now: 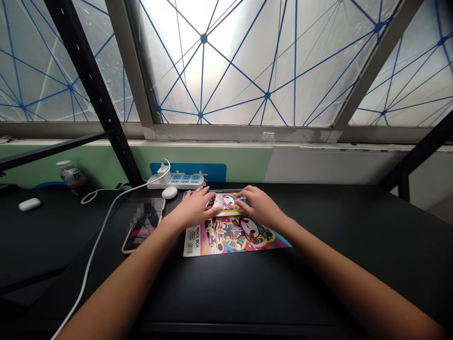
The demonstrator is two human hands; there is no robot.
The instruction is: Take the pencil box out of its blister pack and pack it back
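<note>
On the black desk lies a flat, colourful card printed "PENCIL BOX" (230, 238), with a cartoon character and a barcode at its left end. A narrower pencil box (226, 200) with matching artwork rests over the card's far part. My left hand (198, 208) lies on the box's left end, fingers spread, its thumb pointing right along the near side. Over the right end is my right hand (262, 205), fingers stretched out leftward and touching the top. Both hands look open, though their undersides are hidden.
Left of the hands are a phone (145, 226), a white rounded case (170, 192) and a white cable (95, 250). A power strip (186, 180) stands against the wall. Farther left are a bottle (74, 177) and another small white object (29, 204). Black frame posts (92, 89) flank the desk.
</note>
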